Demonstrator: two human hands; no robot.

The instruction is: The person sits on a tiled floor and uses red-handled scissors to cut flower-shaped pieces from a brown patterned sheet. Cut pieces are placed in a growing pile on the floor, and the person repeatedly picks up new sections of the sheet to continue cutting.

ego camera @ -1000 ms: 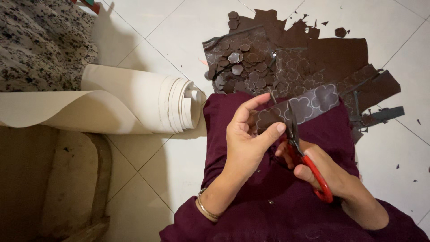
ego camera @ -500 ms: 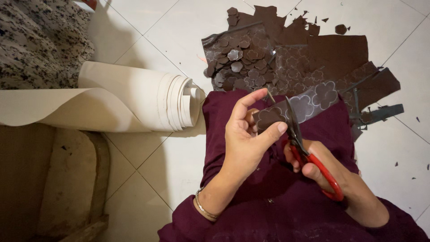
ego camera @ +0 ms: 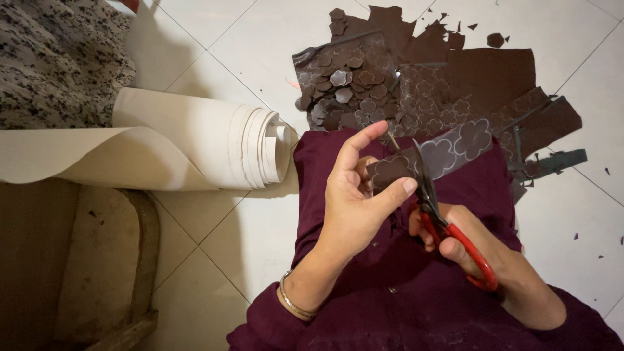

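Dark brown strip with pale outlined flower shapes, held level above a maroon lap, near end pinched between fingers, red-handled scissors with dark blades crossing the strip's middle, handles low right

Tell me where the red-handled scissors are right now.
In the head view, right of centre: the red-handled scissors are in the right hand, blades at the brown strip that the left hand pinches.
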